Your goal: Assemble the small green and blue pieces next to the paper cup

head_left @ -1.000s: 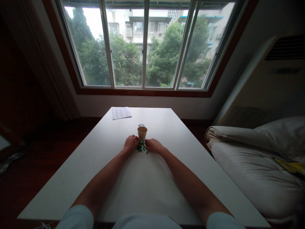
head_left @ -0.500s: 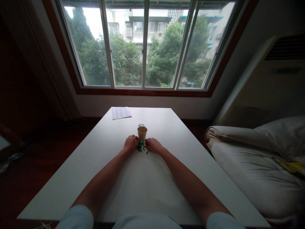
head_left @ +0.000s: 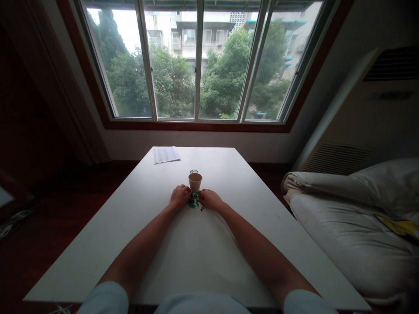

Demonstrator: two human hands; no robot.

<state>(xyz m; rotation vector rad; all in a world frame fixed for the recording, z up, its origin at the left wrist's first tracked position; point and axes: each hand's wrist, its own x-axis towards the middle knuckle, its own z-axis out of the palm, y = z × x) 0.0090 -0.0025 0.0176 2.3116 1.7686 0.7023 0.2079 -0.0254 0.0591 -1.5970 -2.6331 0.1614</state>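
A brown paper cup (head_left: 195, 184) stands upright on the white table (head_left: 196, 257). Just on my side of it lies a small pile of colourful bits (head_left: 194, 200), green, blue, yellow and dark, too small to name. My left hand (head_left: 180, 196) rests at the left edge of the pile, its fingers curled in beside the cup. On the opposite side, my right hand (head_left: 210, 199) has its fingers drawn together at the pile's right edge. Whatever either hand pinches is hidden by the fingers.
Behind the cup lies a thin dark loop (head_left: 194, 172). Printed sheets of paper (head_left: 166, 155) sit at the table's far left corner. A pale padded couch (head_left: 340, 226) stands to the right, and a wide window (head_left: 196, 65) is beyond the table.
My right hand's fingers have shifted very slightly toward the cup and pile. My left hand, the cup and the papers look the same.
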